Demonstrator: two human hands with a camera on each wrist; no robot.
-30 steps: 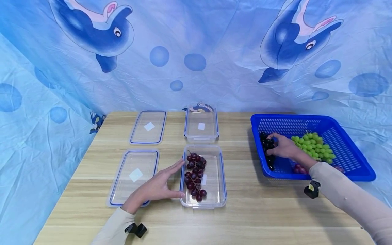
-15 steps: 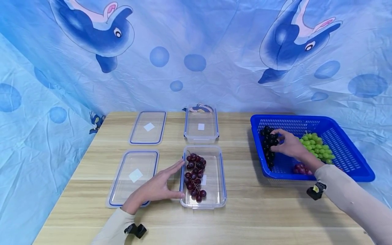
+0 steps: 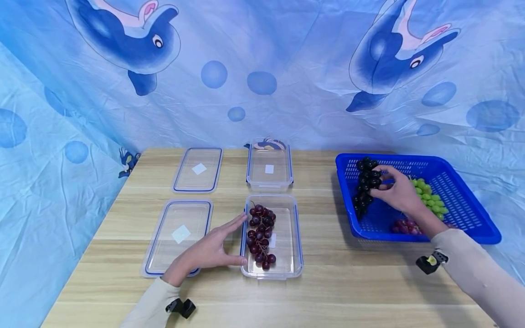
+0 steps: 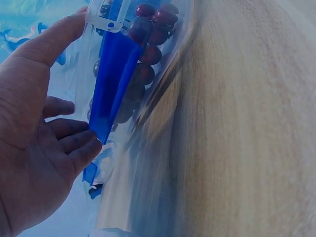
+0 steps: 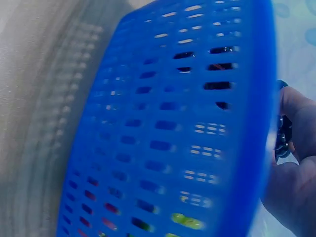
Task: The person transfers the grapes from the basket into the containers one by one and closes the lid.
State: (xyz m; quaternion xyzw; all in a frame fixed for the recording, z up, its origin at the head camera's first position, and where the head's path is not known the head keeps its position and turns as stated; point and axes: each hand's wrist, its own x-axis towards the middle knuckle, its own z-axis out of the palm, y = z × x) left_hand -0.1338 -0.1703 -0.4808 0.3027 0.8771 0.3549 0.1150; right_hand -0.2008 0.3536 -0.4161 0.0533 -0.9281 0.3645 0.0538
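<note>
My right hand (image 3: pixel 397 190) pinches a bunch of black grapes (image 3: pixel 366 184) between thumb and fingers, over the left side of the blue basket (image 3: pixel 477 202). In the right wrist view the basket's wall hides most of the black grapes (image 5: pixel 284 138). My left hand (image 3: pixel 213 248) rests with fingers spread and straight at the left wall of the nearer clear container (image 3: pixel 285 257). Inside that container lies a bunch of dark red grapes (image 3: pixel 261 232), along its left half. The left wrist view shows the left fingertips (image 4: pixel 94 143) right at the container's blue-edged side.
Green grapes (image 3: pixel 430 198) and red grapes (image 3: pixel 404 226) lie in the basket. A second clear container (image 3: pixel 268 157) stands behind the nearer one. Two clear lids, a far lid (image 3: pixel 205 180) and a near lid (image 3: pixel 168 255), lie on the wooden table (image 3: pixel 328 282) to the left.
My right hand has lifted the black grapes and shifted them slightly right, showing more of the bunch above the basket floor. The left hand and the nearer container have stayed put.
</note>
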